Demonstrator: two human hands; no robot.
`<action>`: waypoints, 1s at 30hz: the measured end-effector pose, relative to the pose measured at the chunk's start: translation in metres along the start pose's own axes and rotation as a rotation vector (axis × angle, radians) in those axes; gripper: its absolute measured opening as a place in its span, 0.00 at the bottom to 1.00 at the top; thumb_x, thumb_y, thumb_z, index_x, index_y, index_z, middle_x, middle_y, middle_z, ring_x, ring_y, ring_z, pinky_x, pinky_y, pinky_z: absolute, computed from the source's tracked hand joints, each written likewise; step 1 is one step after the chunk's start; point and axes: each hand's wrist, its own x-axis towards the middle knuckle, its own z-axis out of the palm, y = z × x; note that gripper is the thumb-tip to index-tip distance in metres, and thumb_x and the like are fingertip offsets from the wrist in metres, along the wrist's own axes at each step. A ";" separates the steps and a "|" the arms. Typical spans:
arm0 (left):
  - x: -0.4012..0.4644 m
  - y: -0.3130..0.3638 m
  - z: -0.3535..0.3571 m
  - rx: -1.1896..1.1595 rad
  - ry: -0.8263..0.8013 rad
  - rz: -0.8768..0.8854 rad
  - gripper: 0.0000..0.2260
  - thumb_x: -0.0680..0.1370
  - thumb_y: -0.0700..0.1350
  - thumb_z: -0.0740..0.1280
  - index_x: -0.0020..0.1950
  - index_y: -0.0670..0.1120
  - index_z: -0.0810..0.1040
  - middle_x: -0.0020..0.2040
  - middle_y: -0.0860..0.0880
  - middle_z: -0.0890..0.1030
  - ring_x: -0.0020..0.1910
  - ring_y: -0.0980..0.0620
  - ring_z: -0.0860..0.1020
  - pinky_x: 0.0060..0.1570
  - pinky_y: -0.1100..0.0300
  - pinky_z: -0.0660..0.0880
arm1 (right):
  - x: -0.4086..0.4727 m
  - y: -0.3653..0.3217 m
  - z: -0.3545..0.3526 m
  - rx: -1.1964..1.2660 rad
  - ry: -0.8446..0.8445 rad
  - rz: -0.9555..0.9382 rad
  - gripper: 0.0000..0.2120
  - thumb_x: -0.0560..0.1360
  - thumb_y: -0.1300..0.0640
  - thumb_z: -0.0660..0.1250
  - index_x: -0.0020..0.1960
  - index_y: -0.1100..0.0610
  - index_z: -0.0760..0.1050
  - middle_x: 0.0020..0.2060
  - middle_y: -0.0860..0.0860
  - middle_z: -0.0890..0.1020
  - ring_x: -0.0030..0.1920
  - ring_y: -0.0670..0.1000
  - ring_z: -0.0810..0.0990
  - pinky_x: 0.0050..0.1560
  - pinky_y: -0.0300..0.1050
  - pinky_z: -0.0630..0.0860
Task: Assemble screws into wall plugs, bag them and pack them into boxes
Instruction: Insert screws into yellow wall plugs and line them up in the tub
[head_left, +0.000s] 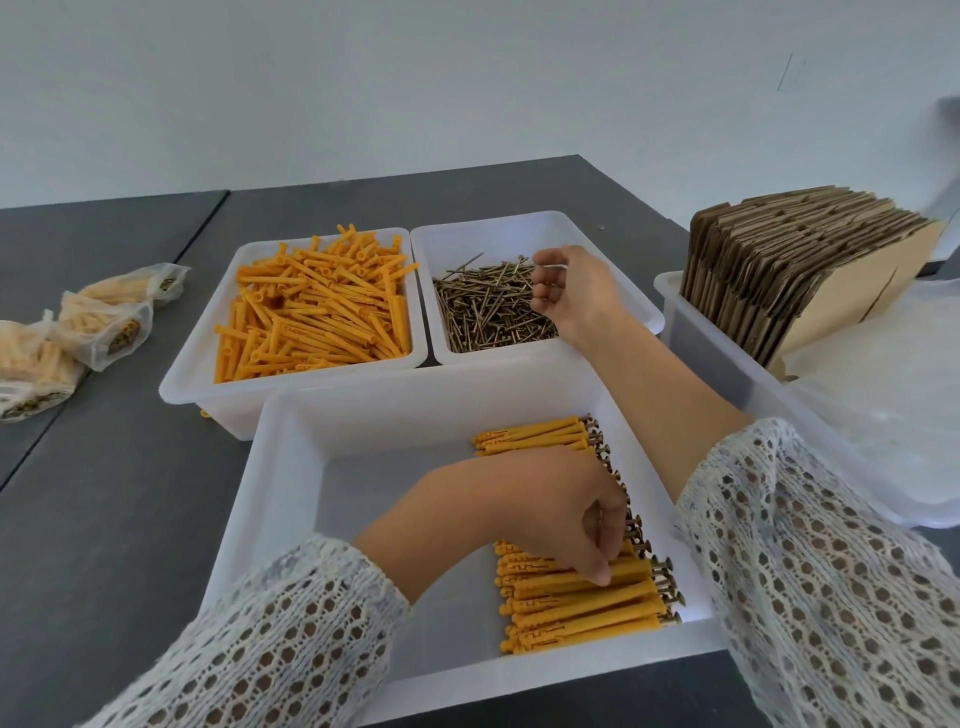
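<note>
The near white bin (291, 493) holds a row of assembled orange plugs with screws (576, 605) along its right side. My left hand (540, 506) reaches down into this row, its thumb and curled fingers pinching one assembled plug. Behind it, a white bin of loose orange wall plugs (311, 312) stands on the left and a white bin of loose screws (483, 317) on the right. My right hand (569, 293) hovers over the right side of the screw pile. Its fingers are loosely curled and I see nothing held between them.
Three filled plastic bags (104, 327) lie on the dark table at the far left. On the right, a white tray (670, 296) holds a stack of flat cardboard boxes (779, 270) and clear plastic sheets (883, 395). A grey wall rises behind the table.
</note>
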 end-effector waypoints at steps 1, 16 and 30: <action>0.000 0.000 0.000 0.001 -0.004 -0.003 0.07 0.75 0.47 0.74 0.50 0.47 0.81 0.47 0.49 0.85 0.43 0.55 0.81 0.39 0.63 0.72 | 0.000 0.000 0.000 -0.004 -0.002 0.001 0.14 0.81 0.61 0.53 0.45 0.61 0.75 0.29 0.52 0.75 0.27 0.48 0.71 0.29 0.41 0.71; -0.002 0.005 0.008 0.151 -0.003 -0.108 0.07 0.77 0.50 0.72 0.46 0.46 0.84 0.33 0.53 0.83 0.31 0.60 0.79 0.36 0.63 0.73 | -0.001 0.000 0.004 -0.112 -0.018 -0.001 0.13 0.79 0.64 0.52 0.45 0.61 0.75 0.29 0.52 0.75 0.26 0.48 0.71 0.28 0.40 0.70; -0.004 0.008 0.007 0.393 0.080 -0.019 0.10 0.75 0.54 0.72 0.46 0.47 0.84 0.42 0.50 0.84 0.42 0.51 0.79 0.37 0.57 0.75 | 0.002 0.012 0.005 -0.517 0.026 -0.175 0.14 0.80 0.62 0.54 0.44 0.61 0.76 0.32 0.53 0.77 0.30 0.50 0.73 0.32 0.42 0.73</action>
